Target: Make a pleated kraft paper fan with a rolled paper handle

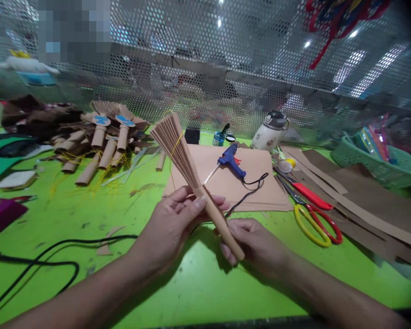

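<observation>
A pleated brown paper fan [178, 148] with a rolled paper handle [221, 224] is held up over the table, tilted to the left. Yellow string [177, 143] goes round its folded part. My left hand [178, 212] pinches the fan where pleats and handle meet, thumb on top. Lower down, my right hand [251, 240] has its fingers closed round the handle. Just behind the fan, a blue glue gun [233, 161] lies on a stack of brown paper sheets [263, 183].
Several finished fans [104, 132] are piled at the left. To the right lie scissors [315, 219], brown paper strips [356, 201] and a green basket [380, 160]. A jar [269, 130] and an ink bottle [219, 138] stand by the mesh panel. Black cable [55, 246] crosses the green table [130, 292].
</observation>
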{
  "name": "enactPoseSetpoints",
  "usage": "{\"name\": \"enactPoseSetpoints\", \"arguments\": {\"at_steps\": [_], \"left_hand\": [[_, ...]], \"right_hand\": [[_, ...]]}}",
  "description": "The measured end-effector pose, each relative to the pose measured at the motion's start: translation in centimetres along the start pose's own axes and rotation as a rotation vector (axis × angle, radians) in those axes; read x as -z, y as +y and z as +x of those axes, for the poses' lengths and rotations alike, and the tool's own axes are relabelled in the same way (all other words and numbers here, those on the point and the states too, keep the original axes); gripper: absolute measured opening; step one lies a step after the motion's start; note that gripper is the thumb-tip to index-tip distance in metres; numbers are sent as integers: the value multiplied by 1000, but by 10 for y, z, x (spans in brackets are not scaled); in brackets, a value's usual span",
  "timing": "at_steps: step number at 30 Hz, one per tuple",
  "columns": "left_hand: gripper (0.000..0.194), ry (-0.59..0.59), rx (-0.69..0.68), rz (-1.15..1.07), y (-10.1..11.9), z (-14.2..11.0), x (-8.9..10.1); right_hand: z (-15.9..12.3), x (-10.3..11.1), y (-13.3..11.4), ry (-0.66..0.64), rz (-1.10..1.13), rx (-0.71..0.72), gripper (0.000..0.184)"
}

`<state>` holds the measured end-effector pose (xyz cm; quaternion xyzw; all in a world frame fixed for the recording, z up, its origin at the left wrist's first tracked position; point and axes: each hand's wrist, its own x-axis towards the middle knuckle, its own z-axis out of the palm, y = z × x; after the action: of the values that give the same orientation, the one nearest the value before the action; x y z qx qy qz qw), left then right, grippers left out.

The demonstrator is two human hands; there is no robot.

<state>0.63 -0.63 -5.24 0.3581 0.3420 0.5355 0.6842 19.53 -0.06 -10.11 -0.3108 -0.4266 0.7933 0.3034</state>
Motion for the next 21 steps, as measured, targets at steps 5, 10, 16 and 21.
{"name": "enactPoseSetpoints", "arguments": {"at_steps": [5, 10, 16, 21], "left_hand": [[13, 35, -54, 17, 5, 4, 2], [12, 29, -57, 33, 5, 3, 1], [15, 19, -61, 64, 3, 1, -1], [16, 44, -26, 51, -1, 2, 2]], "right_hand": [[-2, 1, -3, -48, 21, -43, 34], [-3, 2, -1, -3, 23, -24, 33], [-3, -4, 1, 146, -173, 22, 39], [-2, -5, 9, 221, -296, 30, 41]]}}
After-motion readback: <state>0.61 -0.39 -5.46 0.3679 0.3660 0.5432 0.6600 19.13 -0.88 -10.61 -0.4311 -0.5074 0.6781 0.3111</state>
